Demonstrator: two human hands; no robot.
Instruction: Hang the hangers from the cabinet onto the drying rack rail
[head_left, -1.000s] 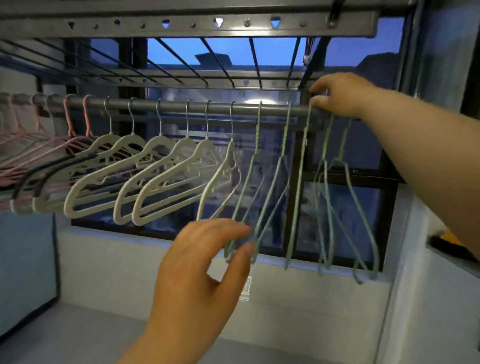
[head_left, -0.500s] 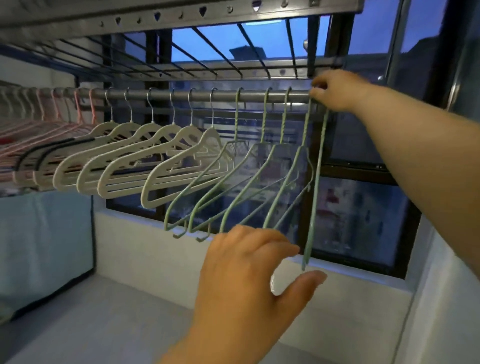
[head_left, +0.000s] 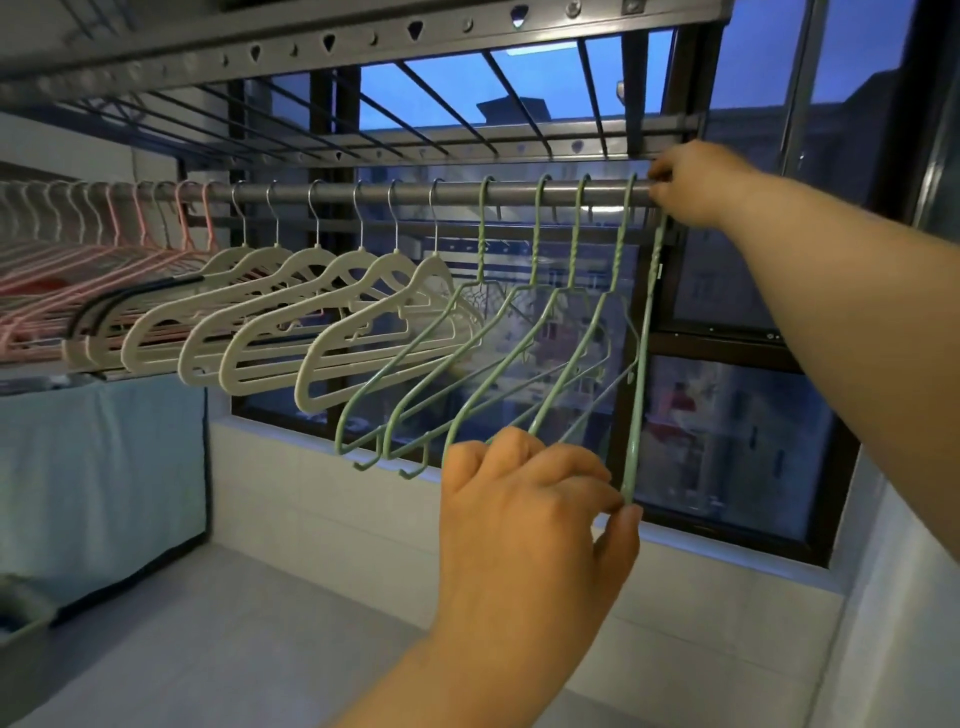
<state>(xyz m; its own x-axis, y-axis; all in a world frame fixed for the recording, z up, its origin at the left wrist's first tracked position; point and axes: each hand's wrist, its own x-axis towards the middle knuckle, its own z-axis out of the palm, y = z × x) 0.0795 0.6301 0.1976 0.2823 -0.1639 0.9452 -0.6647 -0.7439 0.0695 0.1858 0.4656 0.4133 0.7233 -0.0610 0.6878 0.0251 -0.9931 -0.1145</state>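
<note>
One hanger (head_left: 642, 358): left hand (head_left: 524, 519) below, right hand (head_left: 696, 187) above.

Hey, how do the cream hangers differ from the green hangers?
The cream hangers are broad plastic with silver hooks; the green hangers are thin wire with twisted necks. The cream hangers hang left of the green hangers. The left hand and right hand hold the rightmost green hanger, no cream hangers. Both kinds hang on the rail.

I see a dim, blue-tinted feed lit mostly by dusk sky through the window (head_left: 727, 441), faint sheen along the rail (head_left: 457, 193), soft detail everywhere, and wide-angle bending toward the frame edges.
</note>
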